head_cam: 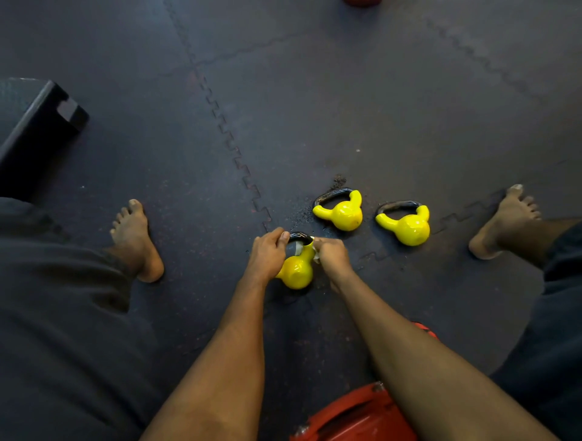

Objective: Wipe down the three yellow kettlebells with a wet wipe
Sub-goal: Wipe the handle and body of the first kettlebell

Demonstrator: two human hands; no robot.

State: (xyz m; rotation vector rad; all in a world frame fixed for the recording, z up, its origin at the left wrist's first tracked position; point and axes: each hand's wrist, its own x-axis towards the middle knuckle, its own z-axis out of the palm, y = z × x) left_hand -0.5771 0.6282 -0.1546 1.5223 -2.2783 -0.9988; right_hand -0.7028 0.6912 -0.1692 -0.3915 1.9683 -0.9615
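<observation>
Closest in, one red hard-shelled object sits at the bottom edge, partly under the right forearm. There are three glossy yellow kettlebells, each with a black loop handle. Beyond the red object, the nearest kettlebell is between the two hands, over the dark rubber floor mat of interlocking tiles. The left hand has its fingers curled round the black handle. The right hand is closed on one white wet wipe, pressing it against the yellow neck where the handle joins the body.

Two bare feet rest flat on the mat, the left foot and the right foot, well apart on either side of the kettlebells. A little farther on, the middle kettlebell and the far-right kettlebell lie side by side, near each other but apart, handles pointing away. Neither hand touches them. Farther left stands one black block-shaped bench end. One small red shape shows at the top edge.
</observation>
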